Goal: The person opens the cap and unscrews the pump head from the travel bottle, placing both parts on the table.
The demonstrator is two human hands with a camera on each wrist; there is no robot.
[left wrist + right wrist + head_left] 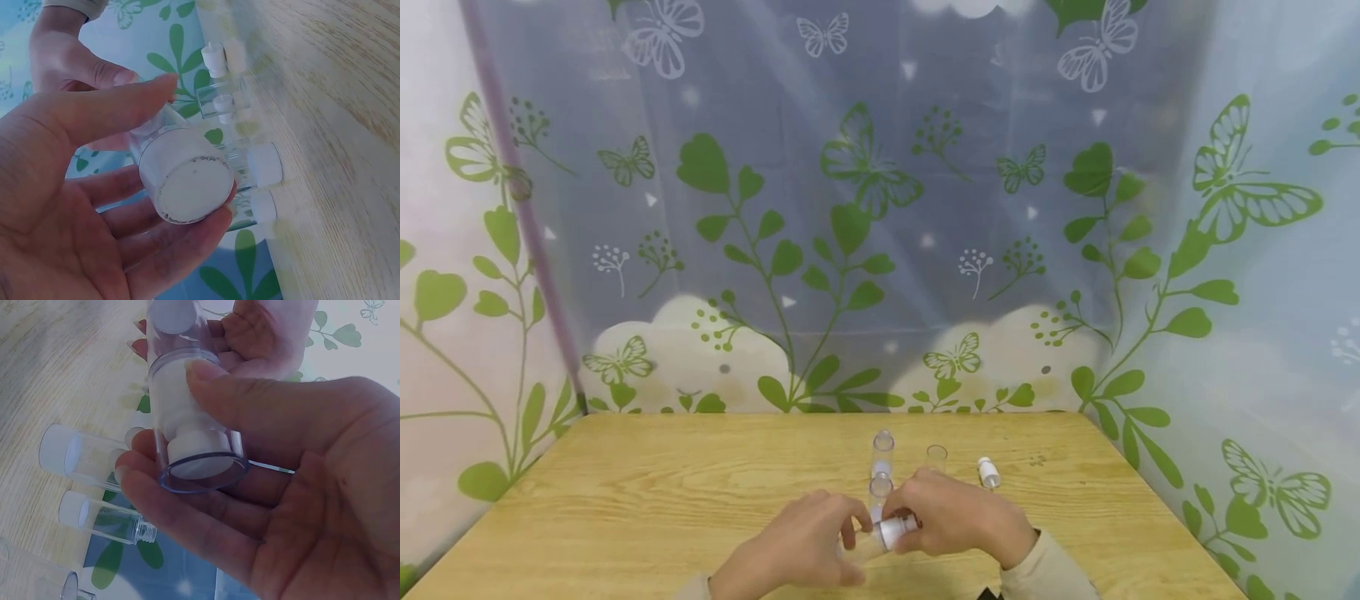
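Between both hands is a clear pump bottle with a white base and a white pump inside a clear sleeve. It lies tilted above the table in the head view. My left hand holds the bottle end; in the left wrist view its thumb and fingertips are around the white base. My right hand grips the pump end, with its thumb pressed on the clear sleeve and fingers behind. The sleeve's rim faces the right wrist camera. Part of the bottle body is hidden behind the left fingers.
Two clear bottles stand beyond the hands, a farther one and a nearer one. A clear cap and a white pump head are to their right on the wooden table. Patterned curtains hang behind and beside it.
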